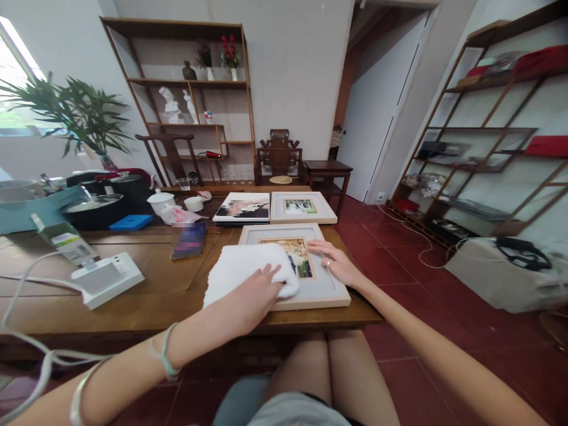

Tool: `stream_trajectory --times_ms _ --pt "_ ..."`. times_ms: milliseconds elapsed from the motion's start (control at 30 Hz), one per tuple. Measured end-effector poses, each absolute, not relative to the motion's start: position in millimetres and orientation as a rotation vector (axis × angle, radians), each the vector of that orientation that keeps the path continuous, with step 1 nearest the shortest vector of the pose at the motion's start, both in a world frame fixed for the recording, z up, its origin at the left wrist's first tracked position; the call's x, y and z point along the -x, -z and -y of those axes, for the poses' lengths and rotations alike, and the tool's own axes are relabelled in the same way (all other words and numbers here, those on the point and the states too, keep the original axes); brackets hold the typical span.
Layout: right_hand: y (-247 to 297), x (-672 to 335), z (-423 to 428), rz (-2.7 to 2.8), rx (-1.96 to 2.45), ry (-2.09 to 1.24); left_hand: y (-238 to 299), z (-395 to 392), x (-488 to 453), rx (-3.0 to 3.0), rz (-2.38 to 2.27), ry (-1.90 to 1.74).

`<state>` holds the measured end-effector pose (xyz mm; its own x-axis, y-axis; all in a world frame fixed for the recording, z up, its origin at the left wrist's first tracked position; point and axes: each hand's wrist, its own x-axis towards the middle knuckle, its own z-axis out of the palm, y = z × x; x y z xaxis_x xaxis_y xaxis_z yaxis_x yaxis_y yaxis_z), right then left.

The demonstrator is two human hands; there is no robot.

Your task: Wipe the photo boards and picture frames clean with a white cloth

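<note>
A picture frame (326, 294) with a pale wooden rim and a small photo (305, 264) at its centre lies flat at the table's front right. Over its left part spreads a white towel (237, 269), bunched at its right end. My left hand (261, 291) is closed on that bunched end, pressing it on the frame; the fingertips are partly sunk in the cloth. My right hand (337, 263), with a ring on it, rests on the frame's right side, fingers stretched out and holding nothing. The towel and hands hide part of the photo.
Behind lie a second frame (326, 214) and a stack topped by a photo panel (243, 208). At left are a power strip (109, 279) with cables, a blue box (131, 222), a white lidded cup (160, 201) and a black pot (95, 210). The wooden table (177, 296) ends just right of the frame.
</note>
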<state>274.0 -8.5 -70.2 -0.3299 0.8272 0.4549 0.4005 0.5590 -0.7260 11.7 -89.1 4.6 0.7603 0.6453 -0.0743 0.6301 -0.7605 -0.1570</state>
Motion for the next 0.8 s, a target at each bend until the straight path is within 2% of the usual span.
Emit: stream_trajectory --times_ms 267,400,567,800 --pt "71 -276 3 1.986 0.933 -0.630 5 -10 -20 2.621 1.251 0.012" --pt "71 -277 2 1.998 0.963 -0.642 0 -31 -18 2.601 1.313 0.004" --pt "72 -277 3 2.005 0.972 -0.630 -5 2 -13 2.694 1.263 -0.114" --pt "73 -278 3 2.034 0.965 -0.601 -45 92 0 3.038 1.181 -0.257"
